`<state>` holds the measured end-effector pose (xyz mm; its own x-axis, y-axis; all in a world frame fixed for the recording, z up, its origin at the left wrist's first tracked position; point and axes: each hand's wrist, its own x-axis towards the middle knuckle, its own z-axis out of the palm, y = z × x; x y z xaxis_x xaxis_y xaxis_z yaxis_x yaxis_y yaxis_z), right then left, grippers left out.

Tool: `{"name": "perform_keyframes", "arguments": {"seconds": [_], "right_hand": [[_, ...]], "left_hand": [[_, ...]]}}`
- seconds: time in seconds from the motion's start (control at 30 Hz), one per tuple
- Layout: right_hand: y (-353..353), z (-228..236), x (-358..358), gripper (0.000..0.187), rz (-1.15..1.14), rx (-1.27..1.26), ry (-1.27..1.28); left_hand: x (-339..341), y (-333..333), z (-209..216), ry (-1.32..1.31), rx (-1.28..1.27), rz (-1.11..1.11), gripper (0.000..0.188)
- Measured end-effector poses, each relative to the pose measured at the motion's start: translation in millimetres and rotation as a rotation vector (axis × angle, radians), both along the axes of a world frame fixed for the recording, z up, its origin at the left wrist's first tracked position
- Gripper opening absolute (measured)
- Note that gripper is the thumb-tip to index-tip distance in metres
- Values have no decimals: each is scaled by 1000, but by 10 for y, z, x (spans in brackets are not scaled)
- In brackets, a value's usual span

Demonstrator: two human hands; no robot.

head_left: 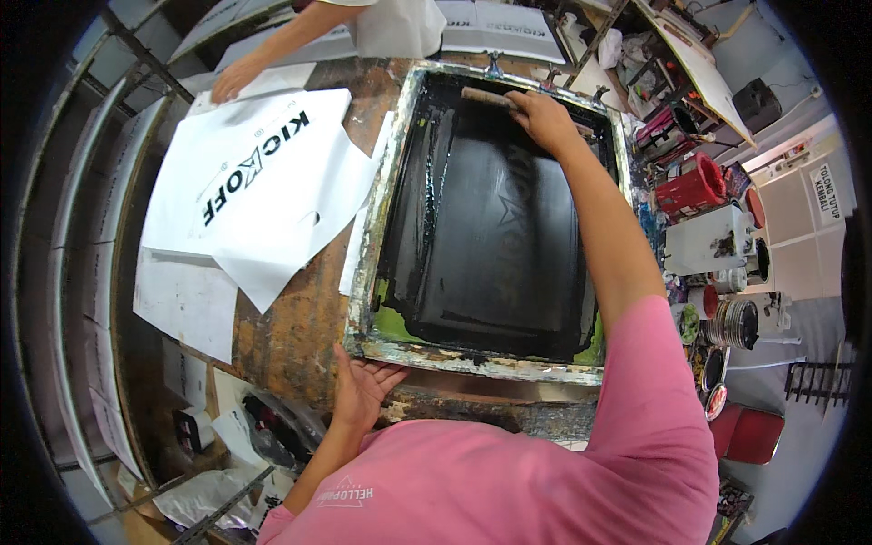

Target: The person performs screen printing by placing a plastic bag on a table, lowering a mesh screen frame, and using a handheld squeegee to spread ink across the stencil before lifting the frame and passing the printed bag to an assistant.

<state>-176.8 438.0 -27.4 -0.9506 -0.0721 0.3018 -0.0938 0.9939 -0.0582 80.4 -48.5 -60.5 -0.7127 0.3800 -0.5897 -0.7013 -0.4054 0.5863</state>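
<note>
A screen printing frame (361, 272) with paint-smeared edges lies on the worktable in front of me, its mesh (490, 236) coated in black ink with a faint printed design showing through. At the far end of the screen, my right hand (543, 123) is closed on a squeegee (487, 97) with a wooden handle; its blade is hard to see against the ink. My left hand (365, 389) is at the frame's near left corner, palm up and fingers spread, holding nothing. Left of the frame lie white printed sheets (263, 182) with bold black lettering, overlapping one another.
Across the table another person's hand (234, 80) rests by the sheets' far edge. Drying racks (109, 182) with printed sheets stand at the left. Ink pots, including a red bucket (695, 186) and a white tub (708, 238), crowd the right side. Clamps (493, 62) line the frame's far edge.
</note>
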Motion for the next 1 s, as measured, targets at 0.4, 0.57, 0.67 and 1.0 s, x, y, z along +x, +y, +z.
{"name": "perform_keyframes", "arguments": {"seconds": [0.4,0.57,0.67,1.0], "right_hand": [[-985,-131,1468,29,-58,-7,27],[-1653,12,2531,32,-32,-118,-27],[-2066,242,3044,34,-44,-155,-205],[-2156,681,3231,34,-48,-192,-207]], "left_hand": [[-49,-29,35,-37,38,23,107],[-41,-23,65,21,40,-2,113],[-18,-15,58,33,31,6,117],[47,6,226,160,101,-7,107]]}}
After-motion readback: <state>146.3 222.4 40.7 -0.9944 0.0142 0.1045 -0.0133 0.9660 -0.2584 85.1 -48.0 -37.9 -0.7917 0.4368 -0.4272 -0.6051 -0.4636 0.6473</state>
